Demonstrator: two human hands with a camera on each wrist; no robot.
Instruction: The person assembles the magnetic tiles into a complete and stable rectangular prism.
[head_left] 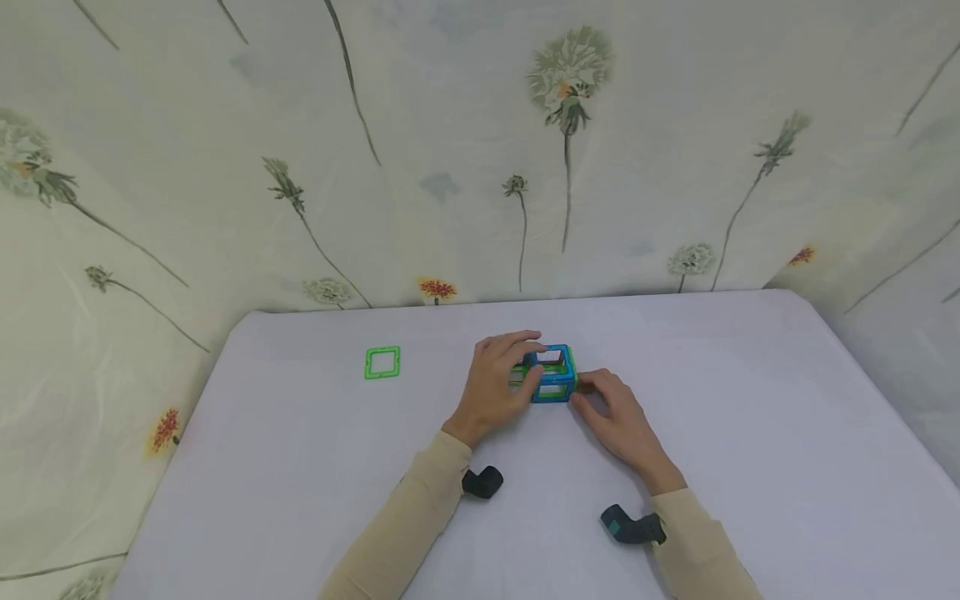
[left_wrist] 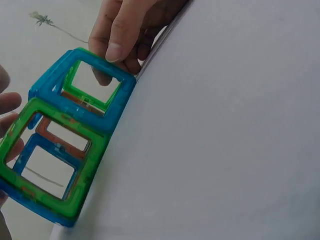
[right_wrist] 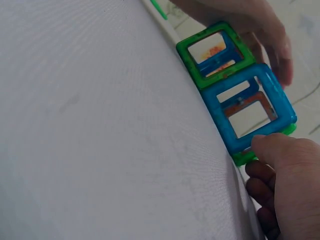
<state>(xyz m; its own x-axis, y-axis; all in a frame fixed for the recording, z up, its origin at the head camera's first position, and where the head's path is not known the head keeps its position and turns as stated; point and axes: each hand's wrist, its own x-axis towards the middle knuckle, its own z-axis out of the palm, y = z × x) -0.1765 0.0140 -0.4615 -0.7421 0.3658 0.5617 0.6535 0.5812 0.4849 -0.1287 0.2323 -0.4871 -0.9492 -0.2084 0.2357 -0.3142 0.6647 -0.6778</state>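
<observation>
A box-shaped structure of square magnetic tiles (head_left: pixel 555 377) with blue, green and orange frames lies on the white table. Two squares make up its near side, a green one (left_wrist: pixel 90 172) and a blue one (right_wrist: pixel 216 112). My left hand (head_left: pixel 495 379) is over its left part with fingers extended across the top; whether they press on it is unclear. At the right end, my right hand (head_left: pixel 617 415) pinches the structure, its thumb (right_wrist: pixel 272 147) on the blue edge and its fingers at the green end tile (right_wrist: pixel 245 159).
A single green square tile (head_left: pixel 382 375) lies flat on the table's left. The white table (head_left: pixel 300 483) meets a flower-patterned cloth (head_left: pixel 450 208) at its far edge. Black wrist devices (head_left: pixel 633 527) stick out from both sleeves.
</observation>
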